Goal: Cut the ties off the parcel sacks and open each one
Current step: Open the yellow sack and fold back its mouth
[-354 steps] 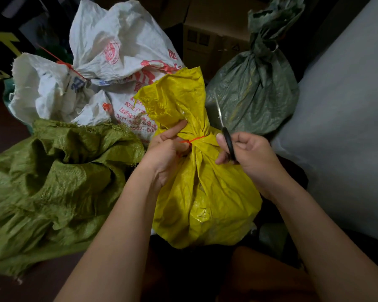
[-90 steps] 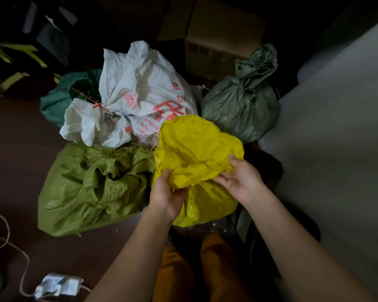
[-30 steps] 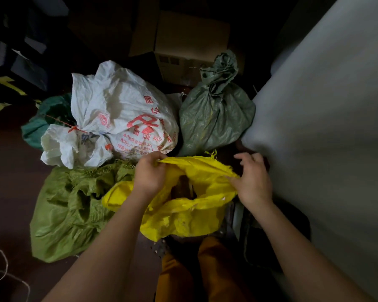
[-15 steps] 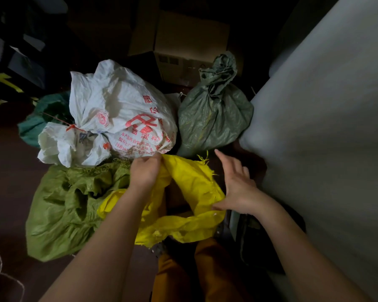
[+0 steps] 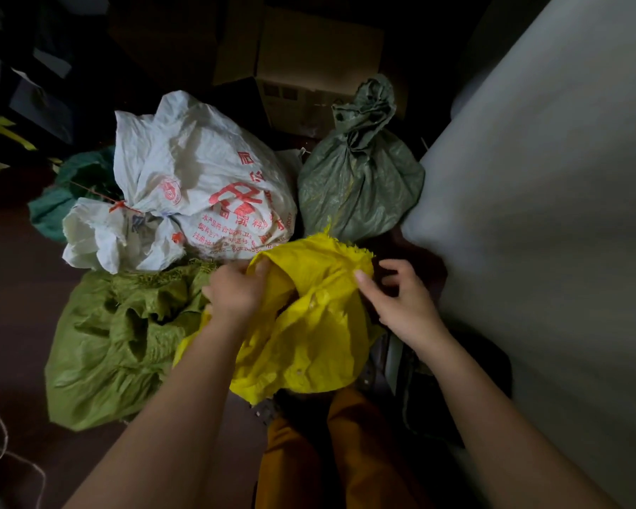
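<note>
Head view (only cam). Step in hand, as we judge it: spreading the mouth of the yellow sack [image 5: 309,325] w/ its tie apparently already off; no tie shows at its neck.

1. Left hand [image 5: 235,292]: fingers curled, clamped on the sack's rim at the near-left edge of the mouth. We hold that grip as the anchor.
2. Right hand [image 5: 404,303]: fingers apart, loosely bent, holding nothing; its thumb tip sits just at the frayed right rim, contact unclear. We'd pinch the rim there, opposite the left hand, then pull the two hands apart to open the mouth wide.
3. Grip the hem, not loose fray; strands will prob. tear off.
4. Sack sits directly between both hands, above the person's knees.

Next candidates, ref. to hands:
- Dark green sack [image 5: 357,185]: beyond the right hand, neck twisted shut.
- White printed sack [image 5: 199,185]: beyond the left hand; a red tie [image 5: 120,205] shows at its left bundle.
- Olive sack [image 5: 118,332]: just left of the left hand, mouth looks slack.

Scissors not in view; we'd locate them before the next tie.
</note>
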